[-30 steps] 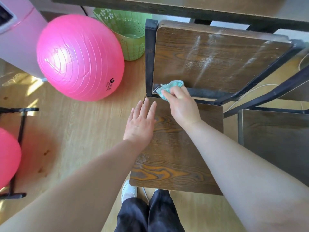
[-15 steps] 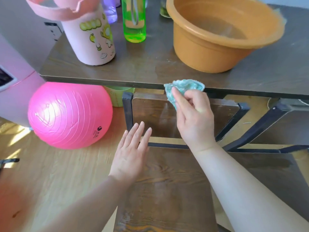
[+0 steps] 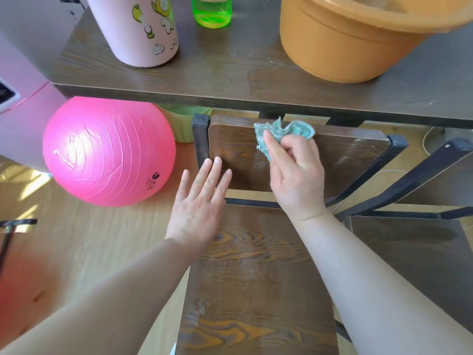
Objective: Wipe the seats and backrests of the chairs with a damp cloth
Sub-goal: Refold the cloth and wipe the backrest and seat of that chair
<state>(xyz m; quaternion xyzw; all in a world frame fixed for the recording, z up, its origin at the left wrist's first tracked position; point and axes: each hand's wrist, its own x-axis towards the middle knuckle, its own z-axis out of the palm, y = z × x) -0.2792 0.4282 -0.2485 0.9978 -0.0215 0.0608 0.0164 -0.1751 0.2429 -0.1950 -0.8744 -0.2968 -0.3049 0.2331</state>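
A dark wooden chair stands in front of me, its seat (image 3: 256,283) below and its backrest (image 3: 353,160) tucked under the table edge. My right hand (image 3: 294,175) grips a crumpled teal cloth (image 3: 284,133) against the upper middle of the backrest. My left hand (image 3: 202,201) hovers with straight, spread fingers over the seat's far left corner, its fingertips in front of the backrest's left side. A second chair (image 3: 409,252) of the same kind stands at the right, partly hidden by my right forearm.
A dark table (image 3: 230,80) above the backrest carries an orange basin (image 3: 345,39), a pink decorated container (image 3: 143,29) and a green bottle (image 3: 212,11). A pink exercise ball (image 3: 107,152) lies on the wooden floor at the left, with a green basket (image 3: 184,124) behind it.
My right hand lifted the cloth from the bottom of the backrest to its top edge. The view tilted up, bringing the table top into sight. My left hand stayed spread near the seat's left corner.
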